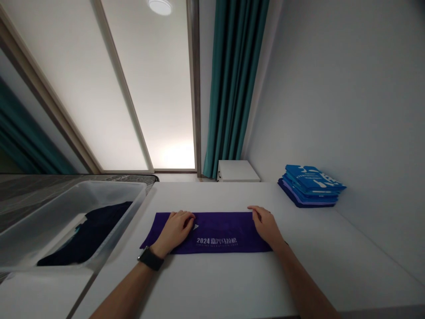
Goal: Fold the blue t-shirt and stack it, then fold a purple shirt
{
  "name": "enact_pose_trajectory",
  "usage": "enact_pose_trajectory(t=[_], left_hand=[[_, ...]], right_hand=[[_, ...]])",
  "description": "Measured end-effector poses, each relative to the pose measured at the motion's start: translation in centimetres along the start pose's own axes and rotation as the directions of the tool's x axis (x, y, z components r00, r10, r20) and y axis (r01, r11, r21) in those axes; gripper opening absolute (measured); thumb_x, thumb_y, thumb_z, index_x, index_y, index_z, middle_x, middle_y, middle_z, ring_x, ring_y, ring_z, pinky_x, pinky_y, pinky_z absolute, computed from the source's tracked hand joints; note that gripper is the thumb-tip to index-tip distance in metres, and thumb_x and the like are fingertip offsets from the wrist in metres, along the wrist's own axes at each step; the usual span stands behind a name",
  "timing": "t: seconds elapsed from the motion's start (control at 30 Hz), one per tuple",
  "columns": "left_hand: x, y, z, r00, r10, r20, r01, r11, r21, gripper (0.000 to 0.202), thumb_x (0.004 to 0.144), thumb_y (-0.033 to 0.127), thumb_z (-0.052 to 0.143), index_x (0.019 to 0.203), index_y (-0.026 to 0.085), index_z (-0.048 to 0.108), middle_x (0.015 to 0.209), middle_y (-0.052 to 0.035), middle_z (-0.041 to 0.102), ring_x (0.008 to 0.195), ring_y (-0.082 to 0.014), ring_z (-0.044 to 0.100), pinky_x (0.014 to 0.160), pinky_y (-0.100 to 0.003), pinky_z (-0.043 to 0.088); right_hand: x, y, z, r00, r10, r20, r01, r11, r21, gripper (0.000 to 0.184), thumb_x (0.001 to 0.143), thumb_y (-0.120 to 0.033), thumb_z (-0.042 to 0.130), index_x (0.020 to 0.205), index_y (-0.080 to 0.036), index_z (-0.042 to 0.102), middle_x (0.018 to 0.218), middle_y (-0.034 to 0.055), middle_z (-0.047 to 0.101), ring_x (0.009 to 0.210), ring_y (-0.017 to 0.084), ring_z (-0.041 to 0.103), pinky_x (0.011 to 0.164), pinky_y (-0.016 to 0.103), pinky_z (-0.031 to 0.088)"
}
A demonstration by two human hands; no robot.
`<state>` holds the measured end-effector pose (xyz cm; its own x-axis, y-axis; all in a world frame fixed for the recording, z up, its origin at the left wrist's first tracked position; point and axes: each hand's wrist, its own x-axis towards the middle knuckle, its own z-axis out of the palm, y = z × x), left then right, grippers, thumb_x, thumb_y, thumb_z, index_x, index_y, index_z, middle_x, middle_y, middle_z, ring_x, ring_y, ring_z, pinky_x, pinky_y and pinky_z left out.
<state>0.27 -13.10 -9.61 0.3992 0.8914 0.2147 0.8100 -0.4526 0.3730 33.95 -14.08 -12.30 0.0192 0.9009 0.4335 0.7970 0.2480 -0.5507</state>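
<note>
A purple garment, probably a T-shirt (217,228), lies folded into a long flat strip on the white table, with "2024" and white characters printed near its front edge. My left hand (175,228), with a black watch on the wrist, rests on the strip's left part, fingers bent loosely over the cloth near its far edge. At the right end is my right hand (265,223), its index finger stretched out past the far edge and its palm over the cloth. Neither hand visibly grips the fabric. The fingertips of the left hand are partly hidden.
A translucent plastic bin (99,188) at the left holds a dark garment (89,232). Against the wall at the right, a stack of folded blue and purple clothes (312,184) sits on the white table (212,283). A small white cabinet (237,170) stands beyond the table.
</note>
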Motion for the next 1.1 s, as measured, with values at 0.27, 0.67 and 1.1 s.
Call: enact_pose_trajectory(t=[0.27, 0.67, 1.1], left_hand=[[-0.1, 0.8, 0.1, 0.997, 0.064, 0.046, -0.064, 0.998, -0.007, 0.027, 0.094, 0.034, 0.042, 0.103, 0.023, 0.065, 0.1, -0.0056, 0.07, 0.096, -0.0219, 0.061, 0.086, -0.039, 0.039], [-0.4, 1.2, 0.8, 0.998, 0.055, 0.028, -0.057, 0.996, 0.074, 0.016, 0.09, 0.03, 0.05, 0.101, 0.023, 0.059, 0.1, -0.0048, 0.061, 0.098, -0.0239, 0.057, 0.087, -0.039, 0.038], [-0.1, 1.1, 0.5, 0.998, 0.059, 0.018, -0.058, 0.998, -0.03, 0.009, 0.094, 0.027, 0.043, 0.095, 0.022, 0.052, 0.091, -0.0021, 0.064, 0.09, -0.022, 0.057, 0.083, -0.039, 0.04]], right_hand=[[-0.9, -3.4, 1.9, 0.946, -0.204, 0.252, 0.256, 0.947, -0.195, 0.027, 0.093, -0.02, 0.038, 0.102, -0.019, 0.064, 0.098, 0.0085, 0.067, 0.096, 0.023, 0.06, 0.088, 0.038, 0.043], [-1.2, -4.3, 1.7, 0.957, -0.094, 0.275, 0.195, 0.91, -0.366, 0.02, 0.093, -0.031, 0.047, 0.103, -0.019, 0.058, 0.098, 0.0097, 0.067, 0.094, 0.026, 0.06, 0.086, 0.039, 0.04], [-0.6, -3.8, 1.7, 0.932, -0.049, 0.36, 0.185, 0.917, -0.354, 0.022, 0.099, -0.03, 0.035, 0.096, -0.023, 0.056, 0.084, 0.0039, 0.071, 0.07, 0.018, 0.066, 0.063, 0.027, 0.041]])
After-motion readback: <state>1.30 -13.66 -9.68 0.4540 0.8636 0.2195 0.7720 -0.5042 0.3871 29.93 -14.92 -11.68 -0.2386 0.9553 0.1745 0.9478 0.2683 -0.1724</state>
